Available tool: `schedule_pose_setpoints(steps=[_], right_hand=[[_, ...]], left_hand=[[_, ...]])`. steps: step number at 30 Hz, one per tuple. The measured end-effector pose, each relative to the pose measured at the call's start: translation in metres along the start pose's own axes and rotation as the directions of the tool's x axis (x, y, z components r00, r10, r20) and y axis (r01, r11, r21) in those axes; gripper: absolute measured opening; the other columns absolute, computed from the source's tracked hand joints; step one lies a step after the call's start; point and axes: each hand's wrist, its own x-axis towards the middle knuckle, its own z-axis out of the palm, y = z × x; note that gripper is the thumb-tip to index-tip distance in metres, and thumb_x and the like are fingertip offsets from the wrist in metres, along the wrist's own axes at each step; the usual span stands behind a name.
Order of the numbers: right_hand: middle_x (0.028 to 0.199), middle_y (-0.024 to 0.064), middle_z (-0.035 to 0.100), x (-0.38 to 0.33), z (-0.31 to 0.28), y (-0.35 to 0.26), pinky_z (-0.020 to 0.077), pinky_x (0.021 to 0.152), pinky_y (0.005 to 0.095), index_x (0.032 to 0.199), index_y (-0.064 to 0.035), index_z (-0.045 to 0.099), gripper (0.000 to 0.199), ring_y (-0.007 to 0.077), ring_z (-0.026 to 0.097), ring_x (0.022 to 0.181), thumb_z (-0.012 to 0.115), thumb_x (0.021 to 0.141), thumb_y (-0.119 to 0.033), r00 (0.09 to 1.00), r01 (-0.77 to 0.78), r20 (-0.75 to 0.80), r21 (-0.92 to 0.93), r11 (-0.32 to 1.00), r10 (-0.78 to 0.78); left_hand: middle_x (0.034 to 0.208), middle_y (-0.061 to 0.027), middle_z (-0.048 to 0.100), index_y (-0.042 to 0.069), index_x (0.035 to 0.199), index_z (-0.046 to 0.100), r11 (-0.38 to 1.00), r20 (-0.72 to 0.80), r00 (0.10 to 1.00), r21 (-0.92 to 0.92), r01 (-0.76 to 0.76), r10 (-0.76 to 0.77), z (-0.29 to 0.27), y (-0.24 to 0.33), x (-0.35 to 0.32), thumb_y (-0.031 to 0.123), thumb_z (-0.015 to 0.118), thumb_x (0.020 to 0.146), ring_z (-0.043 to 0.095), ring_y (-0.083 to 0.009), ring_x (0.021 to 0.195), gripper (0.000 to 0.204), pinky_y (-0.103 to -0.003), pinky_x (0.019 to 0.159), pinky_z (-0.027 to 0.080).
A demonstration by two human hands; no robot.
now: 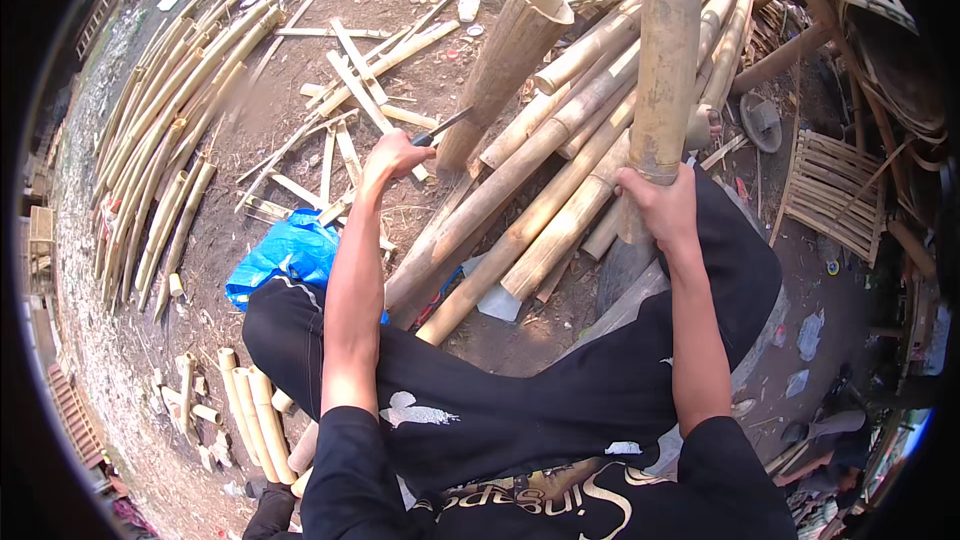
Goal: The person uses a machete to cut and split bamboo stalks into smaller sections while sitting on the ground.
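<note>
A seated person's right hand [660, 202] clasps an upright bamboo pole [665, 60], which stands against the right knee, just right of a bamboo pile [540, 180]. The left hand [395, 155] is clenched around a knife [445, 125], its blade touching a hollow culm [500, 65] leaning on the pile's left side. A blue bag [285, 255] lies left of the pile.

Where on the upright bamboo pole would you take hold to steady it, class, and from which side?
Wrap the lower shaft of the upright bamboo pole from the near side, just above its base, probably where the right hand grips it: it is round and smooth there.
</note>
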Motion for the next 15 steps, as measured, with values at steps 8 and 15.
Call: schedule_pose_setpoints(steps=[8,15], right_hand=[[0.075,0.0074,0.068,0.016,0.093,0.134,0.0539,0.055,0.0321,0.09,0.0034,0.07,0.033,0.0162,0.065,0.06,0.082,0.074,-0.023,0.839,-0.532,0.188,0.081,0.843,0.511],[0.077,0.0042,0.068,0.044,0.068,0.017,0.053,0.059,0.0312,0.092,0.0029,0.071,0.044,0.0116,0.063,0.065,0.09,0.074,-0.032,0.888,-0.321,0.359,0.036,0.946,0.288]], left_hand=[[0.076,-0.0289,0.069,-0.009,0.083,0.072,0.988,-0.025,0.988,-0.015,0.153,-0.153,0.001,-0.051,0.003,0.036,0.071,0.076,0.072,-0.034,0.074,0.045,-0.044,0.066,0.053],[0.088,-0.0361,0.068,-0.015,0.09,0.07,0.983,-0.041,0.984,0.055,0.175,-0.172,0.019,-0.076,-0.009,0.022,0.063,0.076,0.072,-0.0432,0.089,0.04,-0.046,0.08,0.056]])
